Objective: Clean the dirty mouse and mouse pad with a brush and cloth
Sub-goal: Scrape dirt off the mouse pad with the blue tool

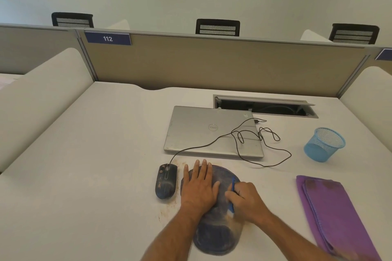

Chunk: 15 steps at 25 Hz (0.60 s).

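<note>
Mouse pad [216, 237] is lying w/ long axis running toward and away from the person, centred under both hands. Left hand [199, 184] is pressing flat, fingers straight, on pad's far half; right hand [246, 199] is gripping blue brush [232, 197] on pad's right side. Mouse [166, 181] is sitting just left of pad, nearer left hand; cloth [331, 214] is lying well right of pad.

The mouse pad [216, 237] is dark blue, filmed with pale dust and brownish smears. The mouse [166, 182] is black with reddish spots. The brush [232, 197] is bright blue. The cloth [335, 216] is purple with two darker stains. The mesh cup [324, 144] is light blue, the laptop [201, 133] silver, the bench [84, 154] off-white.
</note>
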Each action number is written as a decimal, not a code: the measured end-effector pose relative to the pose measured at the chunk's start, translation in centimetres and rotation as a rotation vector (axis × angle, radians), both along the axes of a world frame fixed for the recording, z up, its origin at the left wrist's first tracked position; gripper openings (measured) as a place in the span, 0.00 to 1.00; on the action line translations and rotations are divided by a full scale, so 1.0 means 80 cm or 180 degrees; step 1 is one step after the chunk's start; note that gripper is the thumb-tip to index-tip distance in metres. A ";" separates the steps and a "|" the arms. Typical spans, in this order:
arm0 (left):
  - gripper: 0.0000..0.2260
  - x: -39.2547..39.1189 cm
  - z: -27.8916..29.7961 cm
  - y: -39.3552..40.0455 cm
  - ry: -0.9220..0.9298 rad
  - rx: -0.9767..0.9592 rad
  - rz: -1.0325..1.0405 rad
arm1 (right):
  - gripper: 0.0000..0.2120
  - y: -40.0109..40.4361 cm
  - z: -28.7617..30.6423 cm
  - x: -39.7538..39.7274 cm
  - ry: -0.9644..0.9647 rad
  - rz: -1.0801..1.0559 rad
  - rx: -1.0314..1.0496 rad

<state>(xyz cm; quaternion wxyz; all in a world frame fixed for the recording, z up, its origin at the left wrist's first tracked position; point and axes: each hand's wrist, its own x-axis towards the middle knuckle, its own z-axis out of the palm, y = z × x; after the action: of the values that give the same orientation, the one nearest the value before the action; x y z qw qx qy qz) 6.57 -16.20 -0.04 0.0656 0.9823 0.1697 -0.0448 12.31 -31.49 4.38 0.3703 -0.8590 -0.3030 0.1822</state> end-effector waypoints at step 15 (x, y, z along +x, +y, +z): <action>0.39 0.002 -0.001 0.001 0.0057 0.0033 0.0013 | 0.15 0.005 0.004 -0.009 0.0054 0.0057 -0.0365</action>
<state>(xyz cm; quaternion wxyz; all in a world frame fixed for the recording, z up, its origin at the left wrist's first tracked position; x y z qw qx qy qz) 6.69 -16.14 -0.11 0.0591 0.9818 0.1725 -0.0525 11.59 -31.06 4.68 0.3215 -0.8744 -0.2966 0.2098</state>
